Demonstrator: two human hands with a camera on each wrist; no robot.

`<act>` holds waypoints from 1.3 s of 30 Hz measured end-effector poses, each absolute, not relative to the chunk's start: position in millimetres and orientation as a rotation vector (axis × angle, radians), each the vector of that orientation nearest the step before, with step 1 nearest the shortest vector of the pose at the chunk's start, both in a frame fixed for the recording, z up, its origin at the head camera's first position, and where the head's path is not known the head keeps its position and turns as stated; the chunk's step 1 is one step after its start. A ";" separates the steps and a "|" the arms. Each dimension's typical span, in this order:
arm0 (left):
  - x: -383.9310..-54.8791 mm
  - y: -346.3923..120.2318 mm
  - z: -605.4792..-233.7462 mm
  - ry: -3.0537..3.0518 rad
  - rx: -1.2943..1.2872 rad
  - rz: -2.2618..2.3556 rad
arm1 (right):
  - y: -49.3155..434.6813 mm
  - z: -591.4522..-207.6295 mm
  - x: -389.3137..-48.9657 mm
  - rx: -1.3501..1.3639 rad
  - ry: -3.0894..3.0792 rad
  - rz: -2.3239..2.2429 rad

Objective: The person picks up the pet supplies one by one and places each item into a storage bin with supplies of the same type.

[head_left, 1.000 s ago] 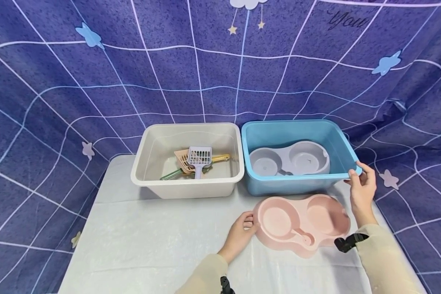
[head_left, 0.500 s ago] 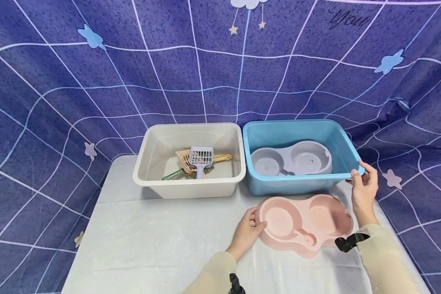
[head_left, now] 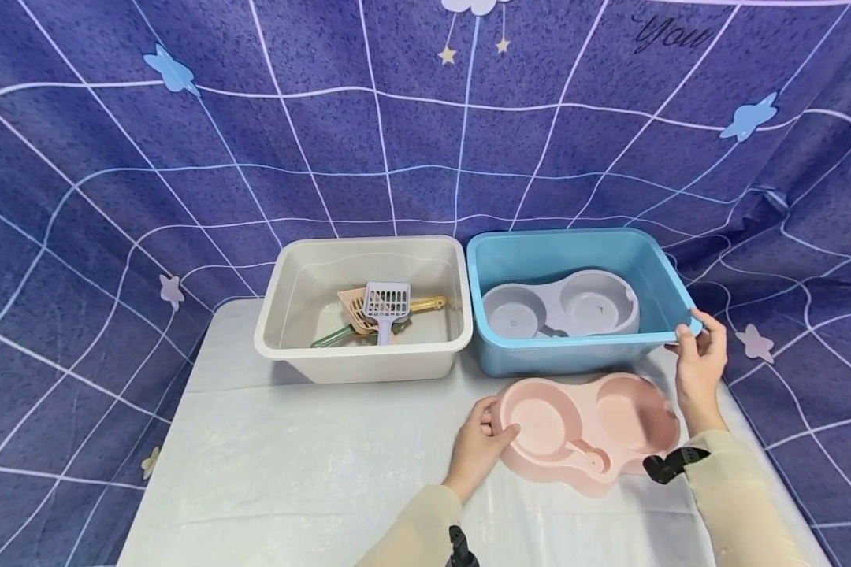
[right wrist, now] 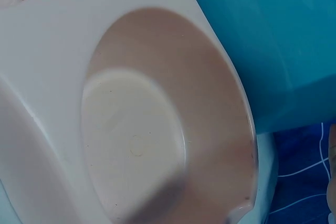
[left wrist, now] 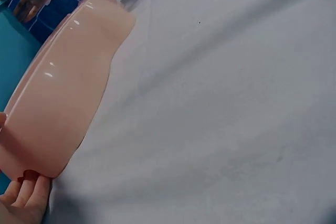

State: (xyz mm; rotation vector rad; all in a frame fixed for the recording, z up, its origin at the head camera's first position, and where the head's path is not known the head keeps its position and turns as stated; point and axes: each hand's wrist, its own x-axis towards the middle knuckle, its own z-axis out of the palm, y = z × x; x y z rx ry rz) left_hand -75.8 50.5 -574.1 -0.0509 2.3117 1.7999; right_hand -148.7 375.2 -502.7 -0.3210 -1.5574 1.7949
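Note:
In the head view, a pink double pet bowl [head_left: 587, 409] lies on the white-covered table in front of a blue bin [head_left: 570, 358]. My left hand [head_left: 477, 450] grips the bowl's left end, thumb over the rim. In the left wrist view, the fingertips [left wrist: 35, 192] curl under the edge of the bowl [left wrist: 68, 82]. My right hand [head_left: 700, 374] holds the bin's front right corner, its thumb on the rim. A grey double pet bowl [head_left: 551, 299] sits inside the bin. One pink hollow [right wrist: 136, 124] fills much of the right wrist view, beside the bin's blue wall [right wrist: 283, 51].
Left of the blue bin stands a beige bin [head_left: 369, 366]. Several litter scoops lie in it, a lavender one [head_left: 386, 301] on top. The white table cover [head_left: 291, 465] spreads in front. A blue-purple curtain [head_left: 425, 134] hangs behind and at the sides.
My left hand has shifted a little to the right, and its thumb has come over the rim of the pink bowl. The right hand has stayed at the bin's corner.

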 end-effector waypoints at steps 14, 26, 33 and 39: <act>-75.8 55.5 -568.1 2.247 -0.164 1.936 | 375.5 -501.2 -149.0 -0.303 -1.560 1.812; -75.4 48.4 -550.7 2.243 -0.234 2.049 | 376.9 -502.0 -148.2 -0.310 -1.583 1.782; -74.0 42.9 -547.0 2.182 -0.238 2.097 | 378.0 -501.8 -147.9 -0.299 -1.563 1.819; -70.6 37.0 -543.3 2.167 -0.247 2.146 | 377.6 -500.2 -147.8 -0.310 -1.546 1.878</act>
